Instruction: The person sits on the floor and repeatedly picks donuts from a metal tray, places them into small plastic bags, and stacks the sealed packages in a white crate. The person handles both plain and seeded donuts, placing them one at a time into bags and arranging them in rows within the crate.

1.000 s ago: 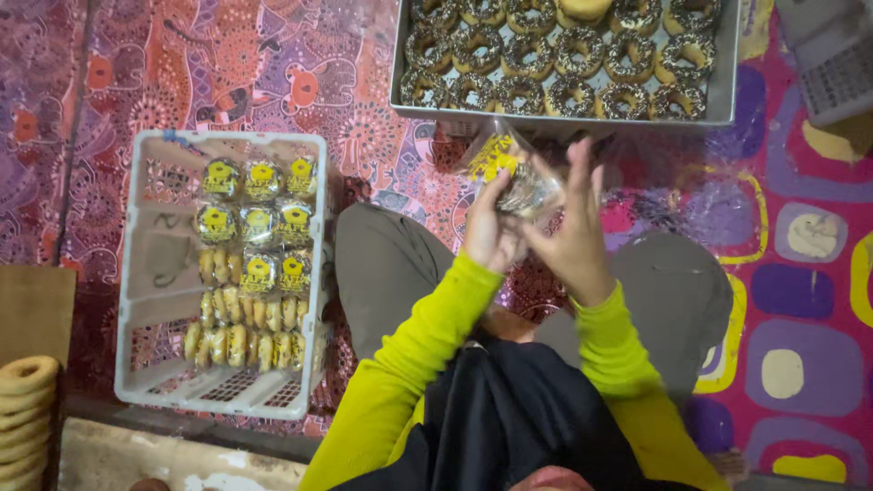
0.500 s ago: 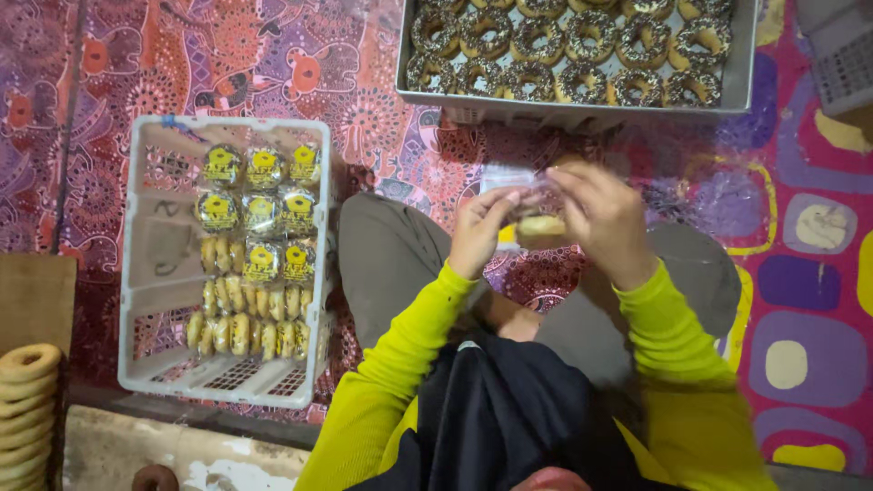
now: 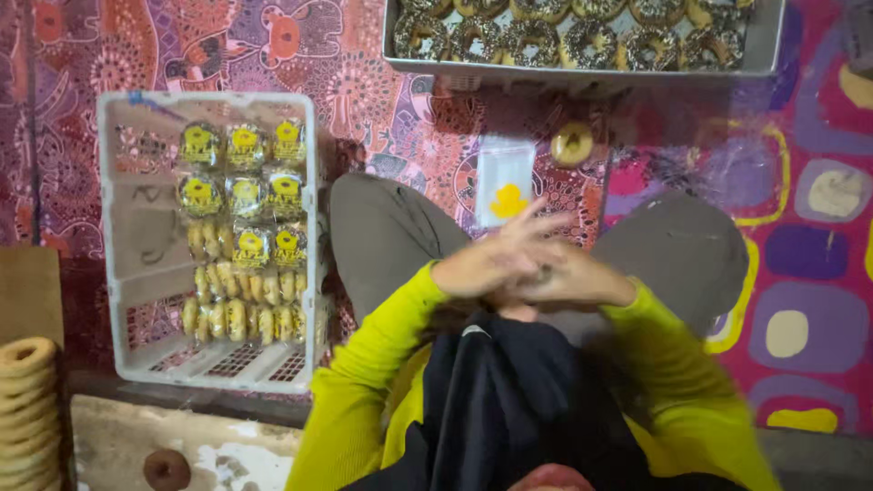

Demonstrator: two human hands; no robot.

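Between the raised knees, close over the dark cloth at the chest, the left hand (image 3: 496,264) and the right hand (image 3: 568,282) press together, fingers (image 3: 536,223) of the left splayed upward. Motion blur smears both, so I cannot tell whether either grasps anything or whether they only rub against each other; nothing shows clearly between the palms.

Just beyond the fingertips a small clear bag with a yellow mark (image 3: 505,186) lies on the patterned mat (image 3: 382,118), and near it, apart from the bag, sits a single loose doughnut (image 3: 572,143). My judgement is that this doughnut is the thing most at risk: bare on the mat, it could pick up dirt or be knocked by a knee (image 3: 677,250) shifting beside it. The light bag could also slide or be brushed away by a quick sweep of a sleeve.

Farther out, a metal tray of sprinkled doughnuts (image 3: 764,55) is cut off by the top edge. At left a white crate (image 3: 114,227) holds bagged doughnuts; its contents glare and blur together, so a count is uncertain. A stack of plain rings (image 3: 25,400) is cropped at the left edge, and one dark doughnut (image 3: 166,469) lies on the pale floor below.
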